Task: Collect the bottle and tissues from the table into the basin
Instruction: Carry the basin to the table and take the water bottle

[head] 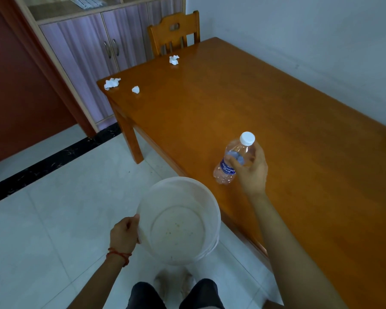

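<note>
My right hand (253,172) grips a clear plastic water bottle (226,171) with a white cap and blue label, near the wooden table's (276,108) front left edge; its base is at the tabletop. My left hand (124,234) holds the rim of a white round basin (178,219), empty, held over the floor just left of the table edge. Three crumpled white tissues lie at the far end of the table: one at the left corner (112,83), one beside it (135,89), one farther back (174,60).
A wooden chair (174,32) stands at the table's far end. A cabinet with purple doors (94,50) lines the back wall. A white wall runs along the table's right side. Pale tiled floor (54,219) lies to the left.
</note>
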Demonstrator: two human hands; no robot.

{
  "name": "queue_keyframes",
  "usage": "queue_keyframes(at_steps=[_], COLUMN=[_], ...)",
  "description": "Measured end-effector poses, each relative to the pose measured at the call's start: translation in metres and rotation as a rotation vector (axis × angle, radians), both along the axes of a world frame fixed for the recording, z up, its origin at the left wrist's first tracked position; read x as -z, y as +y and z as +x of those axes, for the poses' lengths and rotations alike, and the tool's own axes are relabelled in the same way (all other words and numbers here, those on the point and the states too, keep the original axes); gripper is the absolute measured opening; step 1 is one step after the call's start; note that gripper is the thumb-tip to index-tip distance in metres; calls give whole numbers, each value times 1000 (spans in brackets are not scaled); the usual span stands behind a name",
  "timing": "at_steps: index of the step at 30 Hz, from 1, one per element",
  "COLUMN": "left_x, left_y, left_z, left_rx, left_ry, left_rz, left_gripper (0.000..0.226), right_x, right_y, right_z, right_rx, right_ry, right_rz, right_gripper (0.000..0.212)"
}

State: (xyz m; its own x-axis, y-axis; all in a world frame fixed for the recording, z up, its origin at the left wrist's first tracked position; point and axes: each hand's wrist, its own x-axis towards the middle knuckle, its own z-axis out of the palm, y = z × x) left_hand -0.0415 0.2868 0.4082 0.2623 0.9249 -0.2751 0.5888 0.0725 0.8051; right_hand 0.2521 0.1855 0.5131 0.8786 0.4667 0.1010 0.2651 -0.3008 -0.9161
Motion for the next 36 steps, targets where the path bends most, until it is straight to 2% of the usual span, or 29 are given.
queue_keyframes(at_steps=[4,7,11,13,17,24,28,33,36], left_x=[1,0,-1,-3,-10,-8,-8,-8,-10], left_y=[-1,-2,-3,-3,-6,-7,-6,-2,-1], left_z=[-1,-2,-2,-3,-9,-28,-41,-65,-85], left_rx=[-21,-33,-58,-70,-90,-151,-202,-287,-362], left_ry=[-11,-24,-39,-49,-71,-73,-59,-39,-30], left_rz=[-2,-2,15,28,35,32,23,37,27], left_gripper=[38,35,32,32,32,33,35,36,35], right_x=[-23,-32,-6,18,59,83,80,57,56], right_y=[2,8,26,38,56,73,77,75,69], right_z=[-13,-36,-72,-88,-111,-134,-142,-145,-144], right_rx=[49,-32,-366,-455,-502,-607,-622,-652,-571], right_ry=[-51,67,153,178,196,207,125,-169,-325], right_rz=[196,266,3,-164,-429,-609,-595,-400,-315], right_gripper=[63,46,18,32,60,74,75,45,37])
